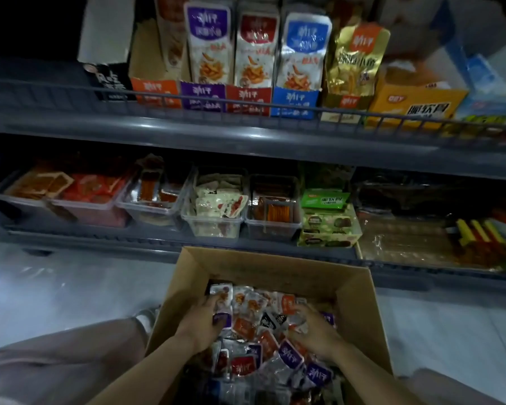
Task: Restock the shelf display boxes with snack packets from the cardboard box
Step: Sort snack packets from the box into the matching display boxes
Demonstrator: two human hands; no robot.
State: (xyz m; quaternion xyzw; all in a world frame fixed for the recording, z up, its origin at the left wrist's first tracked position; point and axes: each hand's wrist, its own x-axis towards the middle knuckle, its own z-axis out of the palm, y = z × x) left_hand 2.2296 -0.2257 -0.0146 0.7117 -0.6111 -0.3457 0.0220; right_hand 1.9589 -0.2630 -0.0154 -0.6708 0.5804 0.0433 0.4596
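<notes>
A dim shop aisle: grey shelving (246,135) rises over a pale floor (70,287), with the upright display boxes (202,96) in orange, purple, red, blue and gold along the upper tier and clear tubs (214,226) on the tier below. The cardboard box (246,267) sits open on the floor just in front of the shelving, between the person's knees, and holds a loose heap of snack packets (263,340). Both hands are down in that heap. The left hand (202,321) has its fingers curled round a small bunch of packets at the far left of the pile, a purple-labelled one under its fingertips. The right hand (316,331) lies on the packets with bent fingers dug in; whether it has closed on any cannot be told. The heap mixes purple, red, orange and dark labels, so a handful likely carries several flavours and could land in the wrong box. The glossy, loosely held packets may also slip out on the lift, or snag on the wire rail (304,108) fronting the upper tier.
</notes>
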